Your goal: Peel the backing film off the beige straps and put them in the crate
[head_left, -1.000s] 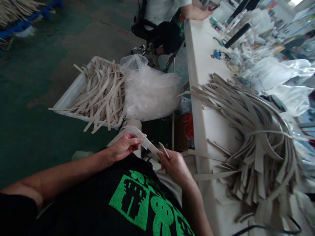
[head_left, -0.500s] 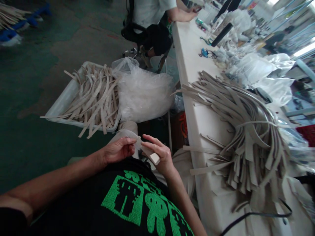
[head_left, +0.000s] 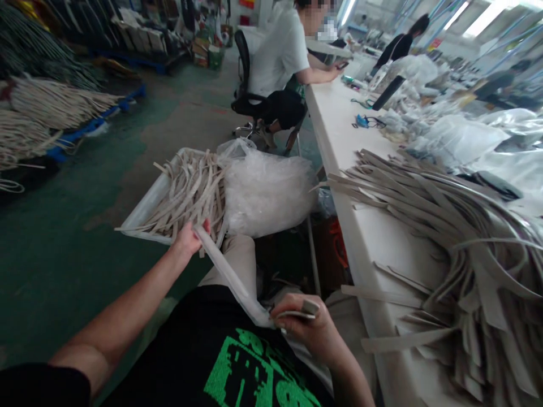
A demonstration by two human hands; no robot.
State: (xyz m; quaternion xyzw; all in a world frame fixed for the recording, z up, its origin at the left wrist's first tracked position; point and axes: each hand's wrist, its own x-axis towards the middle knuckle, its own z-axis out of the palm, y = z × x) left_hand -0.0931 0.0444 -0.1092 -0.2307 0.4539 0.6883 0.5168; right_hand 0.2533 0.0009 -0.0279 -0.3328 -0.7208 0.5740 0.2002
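Note:
A long whitish, translucent plastic sleeve (head_left: 231, 277) is stretched across my lap between both hands. My left hand (head_left: 188, 240) is closed on its far end, close to the bin's front edge. Low in front of my shirt, my right hand (head_left: 307, 325) grips the near end. Folded in that same hand is a beige strap (head_left: 309, 308), its end sticking out above the fingers. Whether the strap runs on inside the sleeve I cannot tell. Many similar loose straps (head_left: 199, 186) fill the white plastic bin (head_left: 146, 206) beyond my left hand.
A big clear bag (head_left: 269, 192) of plastic stands beside the bin. On the white table (head_left: 335, 130) to my right lies a heap of beige straps (head_left: 479, 271). A seated person (head_left: 278, 62) is at the table's far end. Strap bundles (head_left: 55, 104) lie on a blue pallet at left.
My hands have moved well apart, the left forward toward the bin and the right back toward my body. The sleeve is now drawn out long between them. The view has tilted up.

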